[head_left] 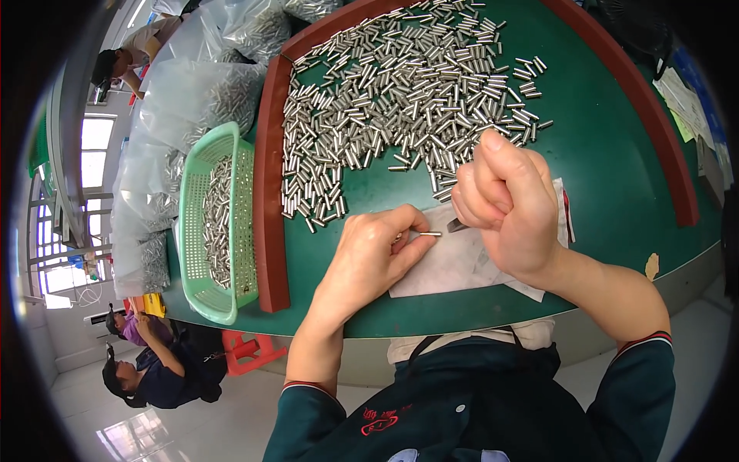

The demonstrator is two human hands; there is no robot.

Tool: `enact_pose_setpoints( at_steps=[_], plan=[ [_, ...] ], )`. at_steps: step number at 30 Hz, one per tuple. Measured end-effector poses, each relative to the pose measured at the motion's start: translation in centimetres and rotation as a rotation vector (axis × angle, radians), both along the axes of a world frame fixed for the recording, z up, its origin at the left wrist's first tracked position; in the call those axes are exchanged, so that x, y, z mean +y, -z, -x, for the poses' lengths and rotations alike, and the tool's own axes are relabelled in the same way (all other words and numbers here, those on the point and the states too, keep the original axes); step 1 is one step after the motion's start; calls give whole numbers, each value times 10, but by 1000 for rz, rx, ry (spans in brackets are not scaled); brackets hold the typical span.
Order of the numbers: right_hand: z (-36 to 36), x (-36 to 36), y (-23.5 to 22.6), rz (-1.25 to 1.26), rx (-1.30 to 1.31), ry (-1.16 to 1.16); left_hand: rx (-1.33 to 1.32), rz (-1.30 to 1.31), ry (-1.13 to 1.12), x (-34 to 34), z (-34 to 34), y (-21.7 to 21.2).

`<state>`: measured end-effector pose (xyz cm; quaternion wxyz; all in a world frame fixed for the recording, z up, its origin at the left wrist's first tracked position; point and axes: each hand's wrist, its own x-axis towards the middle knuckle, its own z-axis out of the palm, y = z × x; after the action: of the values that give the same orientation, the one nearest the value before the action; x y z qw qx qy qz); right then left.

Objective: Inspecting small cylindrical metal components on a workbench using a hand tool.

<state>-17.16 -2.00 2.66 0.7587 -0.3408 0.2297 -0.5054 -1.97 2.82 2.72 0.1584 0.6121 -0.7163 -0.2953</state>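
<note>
— What's in the green basket [194,231] at left?
— Metal pins, like the pile [400,92] on the table [608,154].
— The hands?
— Left hand [369,258] fingers pinch one pin [428,233] at centre; right hand [504,204] fingers grip a small tool [456,225].

Both forearms are bare; dark teal sleeves are pushed up, with red-striped ribbed cuffs. The dark jacket bears a red chest emblem over a light collar.

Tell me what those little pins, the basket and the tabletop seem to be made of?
The pins look like polished metal, probably steel: silvery with bright glints. The basket looks like moulded plastic, pale green and perforated. The tabletop seems covered in a matte green mat, maybe rubber or felt; hard to tell. The left hand pinches one pin.
</note>
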Motion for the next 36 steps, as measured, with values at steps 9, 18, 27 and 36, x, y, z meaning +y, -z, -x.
enact_pose_setpoints(
  at_steps=[9, 18, 27, 36],
  plan=[
    [0, 0, 4, -23, -45, -16, 66, 52, -46, 1, 4, 3],
    [-1, 0, 5, -3, -37, -30, 76, 53, -61, 1, 4, 4],
    [-2, 4, 7, 42, -42, -30, 90, 49, -68, 4, 5, 5],
    [-7, 9, 6, 127, 2, -7, 73, 41, -66, -2, 6, 1]
  ],
)
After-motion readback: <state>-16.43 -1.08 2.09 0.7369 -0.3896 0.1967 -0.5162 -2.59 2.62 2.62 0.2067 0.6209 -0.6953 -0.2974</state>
